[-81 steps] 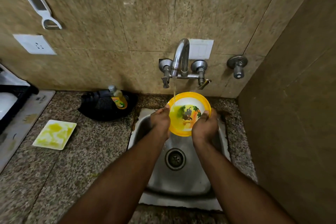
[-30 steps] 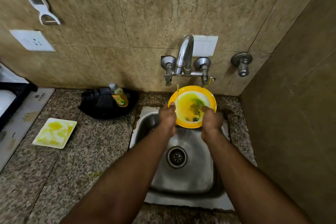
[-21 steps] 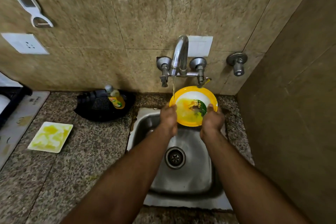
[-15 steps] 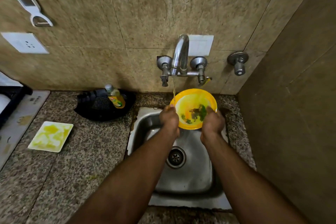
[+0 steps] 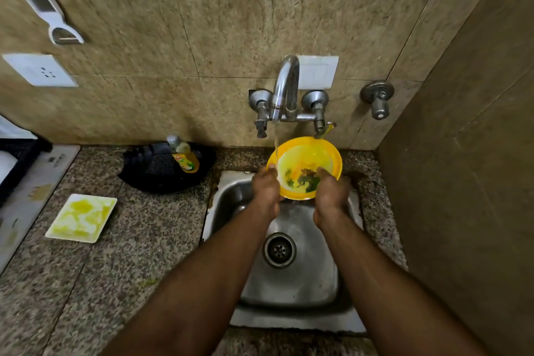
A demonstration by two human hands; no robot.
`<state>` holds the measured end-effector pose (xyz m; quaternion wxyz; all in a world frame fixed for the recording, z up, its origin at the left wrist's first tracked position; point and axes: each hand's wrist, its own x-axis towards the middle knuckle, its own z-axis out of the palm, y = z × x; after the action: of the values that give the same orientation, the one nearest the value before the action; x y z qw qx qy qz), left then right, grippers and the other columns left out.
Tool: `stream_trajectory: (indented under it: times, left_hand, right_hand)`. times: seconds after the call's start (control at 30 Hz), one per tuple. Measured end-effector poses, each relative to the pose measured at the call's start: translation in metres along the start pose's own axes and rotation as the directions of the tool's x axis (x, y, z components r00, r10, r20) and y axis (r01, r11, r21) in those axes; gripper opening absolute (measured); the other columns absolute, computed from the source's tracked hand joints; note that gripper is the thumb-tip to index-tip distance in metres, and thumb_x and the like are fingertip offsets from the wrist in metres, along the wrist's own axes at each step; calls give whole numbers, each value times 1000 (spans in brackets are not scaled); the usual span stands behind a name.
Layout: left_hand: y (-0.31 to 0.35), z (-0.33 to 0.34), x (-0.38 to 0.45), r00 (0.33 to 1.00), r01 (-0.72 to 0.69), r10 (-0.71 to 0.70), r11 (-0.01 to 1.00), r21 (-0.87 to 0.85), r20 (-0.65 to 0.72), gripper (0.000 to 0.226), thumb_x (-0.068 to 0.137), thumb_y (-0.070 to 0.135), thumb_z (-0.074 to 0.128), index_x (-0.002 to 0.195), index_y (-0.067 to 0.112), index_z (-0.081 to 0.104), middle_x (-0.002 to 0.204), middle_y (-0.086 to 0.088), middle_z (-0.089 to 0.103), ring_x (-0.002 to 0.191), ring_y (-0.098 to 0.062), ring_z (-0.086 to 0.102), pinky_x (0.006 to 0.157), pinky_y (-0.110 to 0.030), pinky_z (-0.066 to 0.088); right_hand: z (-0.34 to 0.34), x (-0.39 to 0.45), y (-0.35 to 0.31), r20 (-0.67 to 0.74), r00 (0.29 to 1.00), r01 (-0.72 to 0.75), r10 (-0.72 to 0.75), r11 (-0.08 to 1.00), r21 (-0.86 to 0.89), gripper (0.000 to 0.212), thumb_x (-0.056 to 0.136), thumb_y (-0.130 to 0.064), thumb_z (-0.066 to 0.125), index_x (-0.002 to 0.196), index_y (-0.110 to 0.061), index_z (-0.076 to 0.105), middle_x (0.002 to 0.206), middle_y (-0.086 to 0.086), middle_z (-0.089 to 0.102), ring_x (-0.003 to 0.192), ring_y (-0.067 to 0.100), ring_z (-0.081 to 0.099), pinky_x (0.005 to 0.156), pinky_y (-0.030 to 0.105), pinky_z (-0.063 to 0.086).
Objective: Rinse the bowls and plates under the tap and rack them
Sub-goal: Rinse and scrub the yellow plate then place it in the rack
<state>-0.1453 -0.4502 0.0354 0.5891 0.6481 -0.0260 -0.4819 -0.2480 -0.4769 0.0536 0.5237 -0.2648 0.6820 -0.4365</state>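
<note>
A yellow bowl (image 5: 306, 159) with a green and brown picture inside is held tilted toward me over the back of the steel sink (image 5: 291, 283). My left hand (image 5: 266, 186) grips its left rim and my right hand (image 5: 332, 191) grips its right rim. A thin stream of water falls from the tap (image 5: 284, 89) onto the bowl's left edge by my left fingers. A square white plate (image 5: 82, 217) smeared with yellow lies flat on the granite counter to the left.
A black pan (image 5: 161, 173) sits against the wall left of the sink with a yellow dish-soap bottle (image 5: 185, 156) on it. A dark rack edge (image 5: 17, 159) and a white tray show at the far left. A tiled side wall stands close on the right.
The bowl has been turned and tipped in my hands under the stream, so its inner picture now sits lower. Both hands keep their grip on the rim.
</note>
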Motion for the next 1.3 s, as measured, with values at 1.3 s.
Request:
stream_trajectory:
  times: [1.3]
  left_hand:
    - [-3, -76, -11, 756, -652, -201, -318, 688, 623, 86, 96, 77, 10, 156, 24, 41, 163, -4, 39, 154, -25, 28, 126, -42, 22]
  right_hand:
    - [2, -10, 77, 313, 915, -268, 254, 964, 1, 27, 103, -35, 58, 103, -11, 70, 91, 10, 74, 77, 29, 68, 71, 44, 57]
